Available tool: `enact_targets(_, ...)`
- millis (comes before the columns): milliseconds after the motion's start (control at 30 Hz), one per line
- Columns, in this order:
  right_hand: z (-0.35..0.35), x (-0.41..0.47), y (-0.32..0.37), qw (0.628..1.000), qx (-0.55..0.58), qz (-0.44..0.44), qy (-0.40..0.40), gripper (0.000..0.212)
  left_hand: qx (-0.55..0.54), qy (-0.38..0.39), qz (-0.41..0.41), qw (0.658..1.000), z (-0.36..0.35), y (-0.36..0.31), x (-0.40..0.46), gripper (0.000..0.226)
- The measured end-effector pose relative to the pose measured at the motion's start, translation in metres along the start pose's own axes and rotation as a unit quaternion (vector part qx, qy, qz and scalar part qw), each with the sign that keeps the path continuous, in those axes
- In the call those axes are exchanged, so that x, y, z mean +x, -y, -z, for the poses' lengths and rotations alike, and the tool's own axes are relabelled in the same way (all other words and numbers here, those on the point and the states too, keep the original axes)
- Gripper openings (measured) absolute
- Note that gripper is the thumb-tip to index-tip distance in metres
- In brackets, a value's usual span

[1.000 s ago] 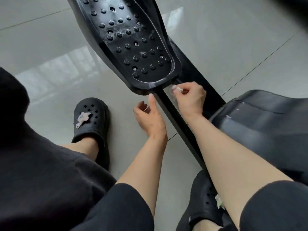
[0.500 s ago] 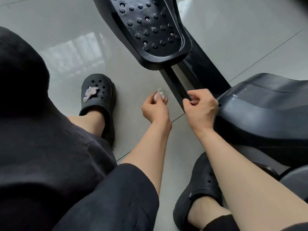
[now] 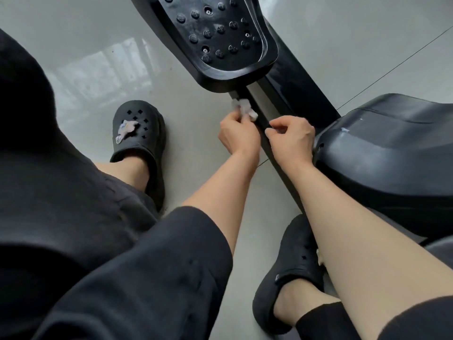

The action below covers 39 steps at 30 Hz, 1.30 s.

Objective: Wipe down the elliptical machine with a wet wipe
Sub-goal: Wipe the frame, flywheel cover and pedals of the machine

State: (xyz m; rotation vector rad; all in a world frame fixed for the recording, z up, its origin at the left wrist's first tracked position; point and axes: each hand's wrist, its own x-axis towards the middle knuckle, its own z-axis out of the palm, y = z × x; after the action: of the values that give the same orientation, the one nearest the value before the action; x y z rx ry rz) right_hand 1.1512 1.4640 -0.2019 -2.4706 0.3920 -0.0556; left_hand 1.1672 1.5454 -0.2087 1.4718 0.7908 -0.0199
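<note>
Step in hand: wiping the thin black bar [image 3: 263, 123] under the foot pedal [image 3: 220, 38] of the elliptical machine; pedal top looks already reachable but bar is the current target.

Left hand [image 3: 239, 136] pinches a crumpled white wet wipe [image 3: 244, 109] in its fingertips; wipe sits just below the pedal's near edge, touching or right against the bar's left side; exact contact hard to tell.

Right hand [image 3: 293, 137] sits on the other side of the bar, fingers curled, thumb and forefinger close together; nothing visible between them, so likely holding nothing; cannot fully tell whether it pinches the bar's edge.

Dark curved housing [image 3: 382, 153] lies just right of the right hand; it shows a few pale marks. Person crouches, black clogs [image 3: 139, 133] on grey tile floor [image 3: 85, 45].

Next move, as a judgement: drag the wipe along the bar toward the body, keeping pressure on a narrow surface; wipe is small and wadded, so refolding may help; housing marks probably need a pass after.
</note>
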Motion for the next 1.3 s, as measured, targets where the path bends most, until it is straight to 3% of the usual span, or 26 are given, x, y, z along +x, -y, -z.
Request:
enact_targets(133,0.011,0.003,-0.007,0.999,0.021,-0.006,0.046,0.024,0.051,0.005,0.011,0.999,-0.001,-0.001,0.013,0.023)
enact_targets(333,0.020,-0.005,-0.025,0.994,0.024,-0.033,0.098,0.032,0.143,0.123,0.035,0.981,0.004,0.066,-0.068,0.034)
enact_targets(533,0.041,-0.019,-0.032,0.992,0.006,-0.025,0.123,0.031,0.089,0.029,-0.007,0.996,-0.008,0.031,-0.051,0.021)
enact_targets(633,0.046,-0.028,-0.039,0.993,0.014,-0.027,0.117,0.029,0.125,0.063,-0.062,0.988,-0.009,0.035,-0.065,0.019)
enact_targets(733,0.046,-0.040,-0.045,0.990,0.082,-0.043,0.102,0.032,0.123,0.105,-0.064,0.985,0.004,0.064,-0.105,0.015)
enact_targets(833,0.048,-0.048,-0.045,0.981,0.153,-0.047,0.109,0.025,0.069,0.080,-0.073,0.992,0.007,0.067,-0.107,0.013)
enact_targets(900,0.048,-0.047,-0.042,0.984,0.171,-0.031,0.049,0.016,0.006,0.113,-0.090,0.990,0.006,0.053,-0.099,0.010)
enact_targets(1000,0.051,-0.047,-0.034,0.993,0.068,0.006,-0.100,0.013,-0.031,0.105,-0.082,0.991,0.006,0.040,-0.085,0.024)
enact_targets(1033,0.049,-0.049,-0.034,0.995,0.031,0.018,-0.098,0.016,-0.024,0.073,-0.069,0.995,0.008,0.041,-0.079,0.025)
enact_targets(1133,0.035,-0.058,-0.039,0.999,-0.043,0.000,0.021,0.024,-0.015,0.004,0.021,1.000,0.018,0.059,-0.059,0.026)
enact_targets(1200,0.028,-0.056,-0.041,0.998,-0.056,-0.015,0.033,0.029,-0.023,0.005,0.076,0.997,0.023,0.067,-0.052,0.029)
enact_targets(1300,0.024,-0.040,-0.034,0.997,-0.073,-0.007,0.031,0.031,-0.040,0.057,0.094,0.993,0.022,0.067,-0.051,0.030)
